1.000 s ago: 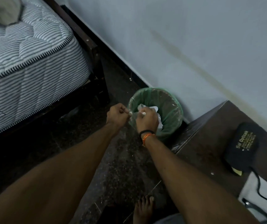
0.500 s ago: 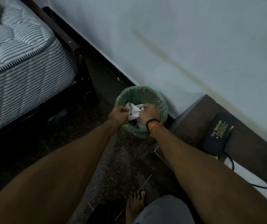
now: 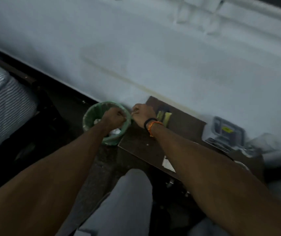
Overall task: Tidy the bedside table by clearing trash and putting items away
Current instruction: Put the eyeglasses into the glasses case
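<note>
A green-lined waste bin (image 3: 89, 116) stands on the floor against the wall, with crumpled white trash (image 3: 97, 121) inside. My left hand (image 3: 113, 116) is a closed fist right over the bin; whether it holds anything is hidden. My right hand (image 3: 143, 113), with black and orange bands at the wrist, hovers over the near corner of the dark bedside table (image 3: 184, 128), beside the bin's right rim. Its fingers pinch a thin pale scrap (image 3: 133, 113) that points toward the left hand. The frame is blurred.
On the table lie a black glasses case (image 3: 163, 109) with a yellow cloth (image 3: 167, 117), a clear plastic box (image 3: 225, 132), a white paper (image 3: 168, 163) and crumpled clear plastic (image 3: 264, 142). The striped mattress (image 3: 3, 103) is at left. My grey-trousered knee (image 3: 129, 193) is below.
The view has swung right, so more of the table shows. The white wad held over the bin is out of my hands. My right hand has moved from the bin to the table's corner.
</note>
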A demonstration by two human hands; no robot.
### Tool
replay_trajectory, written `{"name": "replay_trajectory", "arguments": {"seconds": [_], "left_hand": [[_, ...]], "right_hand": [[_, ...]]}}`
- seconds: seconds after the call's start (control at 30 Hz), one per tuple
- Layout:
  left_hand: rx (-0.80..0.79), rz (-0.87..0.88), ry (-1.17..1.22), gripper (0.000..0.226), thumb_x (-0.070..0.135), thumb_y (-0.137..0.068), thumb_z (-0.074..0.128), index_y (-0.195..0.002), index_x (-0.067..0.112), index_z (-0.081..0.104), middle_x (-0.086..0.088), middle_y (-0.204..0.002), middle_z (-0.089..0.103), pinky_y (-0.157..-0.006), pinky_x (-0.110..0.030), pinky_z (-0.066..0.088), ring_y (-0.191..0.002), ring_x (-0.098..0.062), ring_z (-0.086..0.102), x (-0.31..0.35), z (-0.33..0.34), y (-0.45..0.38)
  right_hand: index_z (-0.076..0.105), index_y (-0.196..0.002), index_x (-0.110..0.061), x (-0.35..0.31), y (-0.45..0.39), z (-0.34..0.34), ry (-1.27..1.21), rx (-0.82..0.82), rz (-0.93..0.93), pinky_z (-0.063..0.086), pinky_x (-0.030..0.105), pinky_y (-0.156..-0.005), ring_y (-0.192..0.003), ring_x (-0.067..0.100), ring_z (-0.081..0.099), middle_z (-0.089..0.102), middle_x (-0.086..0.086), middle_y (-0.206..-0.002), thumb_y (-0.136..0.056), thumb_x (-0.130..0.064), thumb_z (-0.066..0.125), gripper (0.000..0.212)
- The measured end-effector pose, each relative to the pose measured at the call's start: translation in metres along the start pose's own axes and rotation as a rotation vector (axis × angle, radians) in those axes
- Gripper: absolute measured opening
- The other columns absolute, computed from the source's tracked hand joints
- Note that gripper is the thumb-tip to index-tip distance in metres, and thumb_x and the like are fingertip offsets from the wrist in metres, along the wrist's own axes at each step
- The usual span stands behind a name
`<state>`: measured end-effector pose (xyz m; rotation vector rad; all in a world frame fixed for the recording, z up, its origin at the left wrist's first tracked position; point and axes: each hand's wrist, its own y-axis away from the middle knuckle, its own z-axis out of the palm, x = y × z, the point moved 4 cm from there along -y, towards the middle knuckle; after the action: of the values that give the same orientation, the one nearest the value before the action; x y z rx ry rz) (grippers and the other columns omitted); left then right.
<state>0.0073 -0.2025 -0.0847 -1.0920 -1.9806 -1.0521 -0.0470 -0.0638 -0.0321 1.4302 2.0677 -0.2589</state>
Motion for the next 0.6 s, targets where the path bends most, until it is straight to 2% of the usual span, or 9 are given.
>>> {"name": "replay_trajectory", "arguments": {"seconds": [0.07,0.13,0.2,0.27,0.33,0.4,0.43,0.5,0.6], "left_hand": [[-0.04,0.067,0.051,0.004,0.014,-0.07,0.066,-0.073,0.015,0.068,-0.018,-0.079,0.07,-0.067,-0.044,0.061,-0.072,-0.035,0.069,0.036,0.019,0.026],[-0.072,0.067,0.094,0.009,0.004,-0.084,0.06,-0.078,0.008,0.065,-0.016,-0.073,0.065,-0.054,-0.03,0.055,-0.059,-0.027,0.063,0.049,0.031,0.037],[-0.118,0.069,0.107,0.017,0.002,-0.091,0.053,-0.078,0.008,0.063,-0.013,-0.073,0.064,-0.058,-0.03,0.054,-0.061,-0.023,0.061,0.065,0.046,0.052],[-0.162,0.112,0.096,0.017,0.002,-0.087,0.055,-0.075,0.01,0.064,-0.015,-0.073,0.065,-0.064,-0.035,0.055,-0.065,-0.028,0.062,0.085,0.06,0.07],[-0.251,0.133,0.09,0.015,0.002,-0.084,0.057,-0.073,0.01,0.063,-0.01,-0.063,0.065,-0.057,-0.026,0.052,-0.062,-0.029,0.059,0.104,0.075,0.088],[-0.297,0.184,0.021,0.028,-0.003,-0.087,0.054,-0.066,0.014,0.063,0.0,-0.051,0.061,-0.048,-0.017,0.045,-0.051,-0.018,0.057,0.12,0.086,0.102],[-0.309,0.21,-0.003,0.036,-0.007,-0.088,0.053,-0.062,0.016,0.062,0.0,-0.05,0.06,-0.048,-0.016,0.044,-0.046,-0.014,0.056,0.129,0.091,0.11],[-0.322,0.25,-0.048,0.036,-0.01,-0.088,0.052,-0.061,0.013,0.059,-0.009,-0.059,0.062,-0.05,-0.019,0.047,-0.052,-0.019,0.058,0.148,0.098,0.126],[-0.34,0.33,-0.179,0.026,-0.003,-0.089,0.056,-0.068,0.012,0.057,-0.008,-0.071,0.064,-0.057,-0.028,0.051,-0.067,-0.026,0.06,0.171,0.107,0.15]], "right_hand": [[0.072,-0.097,-0.008,0.017,0.024,-0.037,-0.002,0.046,0.01,0.055,0.042,-0.087,-0.097,0.029,0.065,0.072,0.011,-0.103,-0.086,-0.01,0.055,0.021],[0.071,-0.098,-0.004,0.031,0.037,-0.062,-0.008,0.091,0.03,0.055,0.045,-0.087,-0.096,0.031,0.066,0.072,0.015,-0.103,-0.085,-0.01,0.057,0.02],[0.072,-0.098,-0.009,0.046,0.058,-0.093,-0.021,0.14,0.07,0.056,0.041,-0.089,-0.098,0.029,0.066,0.072,0.011,-0.105,-0.083,-0.011,0.059,0.019],[0.072,-0.101,-0.016,0.063,0.082,-0.121,-0.008,0.181,0.094,0.054,0.037,-0.092,-0.101,0.027,0.065,0.072,0.007,-0.109,-0.084,-0.012,0.06,0.021],[0.072,-0.1,-0.016,0.084,0.104,-0.143,0.025,0.199,0.121,0.054,0.038,-0.093,-0.103,0.029,0.065,0.072,0.008,-0.11,-0.085,-0.013,0.059,0.02],[0.072,-0.094,-0.018,0.103,0.122,-0.153,0.039,0.192,0.166,0.054,0.039,-0.092,-0.102,0.031,0.065,0.072,0.008,-0.108,-0.084,-0.013,0.058,0.017],[0.071,-0.091,-0.018,0.111,0.131,-0.159,0.041,0.185,0.184,0.054,0.036,-0.089,-0.1,0.03,0.066,0.072,0.008,-0.106,-0.083,-0.012,0.058,0.016],[0.07,-0.09,-0.015,0.122,0.148,-0.167,0.046,0.154,0.198,0.052,0.031,-0.083,-0.1,0.028,0.065,0.071,0.007,-0.103,-0.082,-0.009,0.056,0.018],[0.07,-0.098,-0.011,0.135,0.172,-0.179,0.076,0.138,0.198,0.054,0.038,-0.091,-0.103,0.027,0.063,0.069,0.007,-0.11,-0.084,-0.009,0.054,0.021]]}}
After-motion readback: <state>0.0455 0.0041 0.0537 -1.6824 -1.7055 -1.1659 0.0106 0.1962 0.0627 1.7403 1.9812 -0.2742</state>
